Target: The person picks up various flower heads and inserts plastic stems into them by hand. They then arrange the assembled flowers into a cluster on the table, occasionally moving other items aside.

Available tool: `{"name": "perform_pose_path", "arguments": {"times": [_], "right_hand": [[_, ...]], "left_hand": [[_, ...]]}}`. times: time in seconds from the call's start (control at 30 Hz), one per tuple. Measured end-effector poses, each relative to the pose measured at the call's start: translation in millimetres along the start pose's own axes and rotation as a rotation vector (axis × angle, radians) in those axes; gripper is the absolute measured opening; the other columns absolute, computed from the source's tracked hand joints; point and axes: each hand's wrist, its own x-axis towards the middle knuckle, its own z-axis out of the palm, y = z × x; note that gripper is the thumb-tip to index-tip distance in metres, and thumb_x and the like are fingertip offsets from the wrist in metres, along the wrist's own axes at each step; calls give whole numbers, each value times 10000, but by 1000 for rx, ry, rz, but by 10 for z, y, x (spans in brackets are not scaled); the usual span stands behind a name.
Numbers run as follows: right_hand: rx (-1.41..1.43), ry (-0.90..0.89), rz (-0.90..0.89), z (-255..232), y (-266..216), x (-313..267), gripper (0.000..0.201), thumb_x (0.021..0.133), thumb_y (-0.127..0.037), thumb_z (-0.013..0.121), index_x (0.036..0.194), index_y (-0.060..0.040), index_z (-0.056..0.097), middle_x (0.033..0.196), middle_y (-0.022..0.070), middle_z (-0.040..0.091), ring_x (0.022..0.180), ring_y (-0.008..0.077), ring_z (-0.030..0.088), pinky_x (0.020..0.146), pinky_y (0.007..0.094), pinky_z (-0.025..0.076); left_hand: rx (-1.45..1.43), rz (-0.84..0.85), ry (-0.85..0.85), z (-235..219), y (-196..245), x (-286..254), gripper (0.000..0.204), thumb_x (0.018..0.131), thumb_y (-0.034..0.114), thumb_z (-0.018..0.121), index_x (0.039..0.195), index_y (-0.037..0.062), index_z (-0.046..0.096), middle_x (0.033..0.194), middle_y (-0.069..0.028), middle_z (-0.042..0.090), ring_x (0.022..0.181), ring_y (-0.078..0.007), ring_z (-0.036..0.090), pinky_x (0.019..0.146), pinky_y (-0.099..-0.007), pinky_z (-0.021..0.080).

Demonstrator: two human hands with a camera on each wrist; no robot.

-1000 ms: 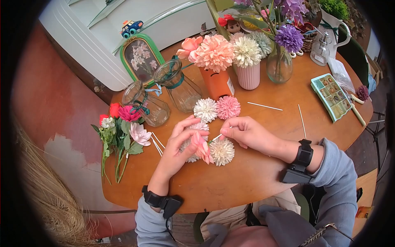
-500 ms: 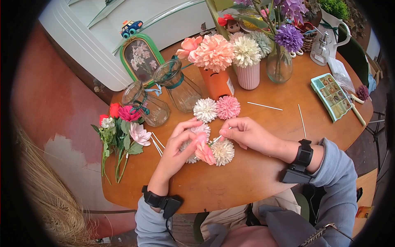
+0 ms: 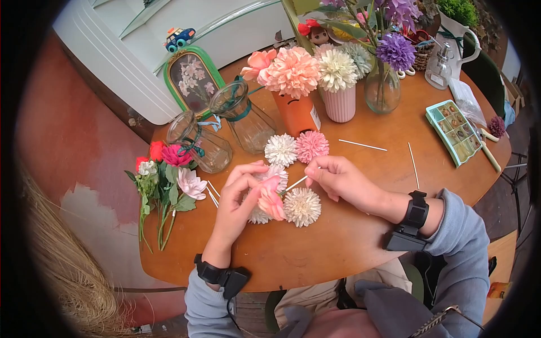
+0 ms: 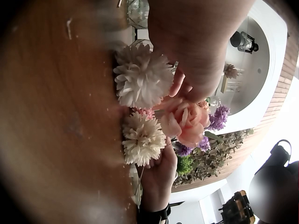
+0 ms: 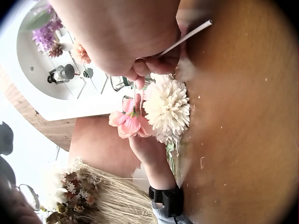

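Observation:
Between finger and thumb my left hand [image 3: 239, 194] holds a pink artificial rose [image 3: 271, 203], its green base turned toward the right. My right hand [image 3: 341, 179] pinches a thin white stick [image 3: 297, 183], whose other end meets the rose's base, as the right wrist view shows it [image 5: 135, 95]. Under and beside the hands on the table lie several pompom flower heads: a cream one [image 3: 302, 207], a white one [image 3: 280, 150] and a pink one [image 3: 312, 147]. Another white head [image 4: 142, 77] is partly hidden behind my left hand in the head view.
Two glass vases [image 3: 248, 127] and a bunch of stemmed flowers [image 3: 169, 186] are at left. Behind stand an orange container [image 3: 297, 115], a pink ribbed pot [image 3: 341, 107] and a glass vase [image 3: 383, 96]. Loose white sticks [image 3: 363, 145] and a compartment box [image 3: 457, 135] lie right.
My right hand has shifted slightly up and right, while the rose in my left hand has moved a little left. More of the white stick shows between the hands.

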Motion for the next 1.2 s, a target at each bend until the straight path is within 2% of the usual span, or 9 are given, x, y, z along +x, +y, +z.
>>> {"name": "perform_pose_path", "arguments": {"times": [0.07, 0.27, 0.37, 0.57, 0.67, 0.77, 0.8, 1.0, 1.2], "right_hand": [[16, 38, 0, -1, -16, -7, 264, 958, -282, 475, 813, -76, 556, 527, -66, 391, 439, 26, 343, 411, 199, 273], [97, 106, -41, -4, -47, -18, 263, 964, -282, 460, 825, -79, 553, 516, -67, 370, 425, 27, 332, 403, 201, 270], [183, 130, -37, -17, -40, -7, 259, 965, -279, 458, 837, -73, 549, 521, -69, 360, 430, 28, 329, 408, 199, 275], [94, 95, 14, -14, -23, -3, 259, 959, -276, 476, 837, -69, 573, 531, -70, 389, 429, 21, 339, 409, 190, 278], [14, 51, 8, 10, -54, -12, 264, 952, -279, 492, 832, -68, 596, 535, -70, 416, 427, 17, 351, 407, 184, 275], [-3, 8, 9, 16, -89, -31, 268, 949, -281, 497, 834, -68, 611, 532, -70, 426, 426, 16, 360, 406, 181, 275], [-5, 17, 5, 15, -75, -27, 269, 950, -281, 496, 837, -67, 612, 529, -70, 422, 426, 17, 360, 406, 182, 276], [49, 84, 5, -7, -33, -9, 283, 954, -287, 484, 844, -60, 613, 527, -66, 414, 429, 23, 366, 412, 185, 287], [31, 90, -37, 12, -76, -35, 281, 953, -290, 487, 836, -65, 609, 541, -65, 419, 437, 20, 365, 417, 186, 293]], "left_hand": [[-26, 5, 64, -14, 11, -8, 143, 863, 91, 548, 743, 15, 560, 1122, -125, 544, 1198, -270, 447, 995, -385, 334], [-66, -32, 169, -54, -17, -53, 227, 898, 134, 496, 716, 7, 543, 991, -97, 555, 974, -176, 504, 870, -302, 382], [-218, -78, 174, -131, -152, -108, 223, 918, 163, 473, 782, 4, 551, 964, -81, 547, 904, -141, 488, 820, -274, 383], [-475, -81, 180, 87, 68, -21, 257, 909, 242, 534, 1013, 8, 547, 1131, -92, 529, 1055, -173, 503, 908, -301, 391], [-450, -106, 52, 127, 166, -22, 327, 850, 182, 631, 1116, 11, 548, 1200, -98, 503, 1129, -186, 484, 953, -318, 382], [-134, -13, -99, 39, 27, -53, 426, 788, 73, 684, 1185, 18, 539, 1173, -95, 521, 1120, -181, 494, 923, -308, 407], [-97, -12, -130, 33, 41, -44, 386, 774, 10, 672, 1143, 9, 559, 1106, -86, 546, 1048, -167, 533, 877, -281, 431], [-287, -88, 38, 40, 32, -73, 175, 853, 27, 600, 1023, -3, 575, 989, -59, 551, 907, -123, 558, 816, -253, 440], [-269, -53, 81, 57, 52, -77, 171, 893, 146, 590, 985, 3, 572, 968, -55, 550, 881, -110, 542, 789, -237, 424]]}}
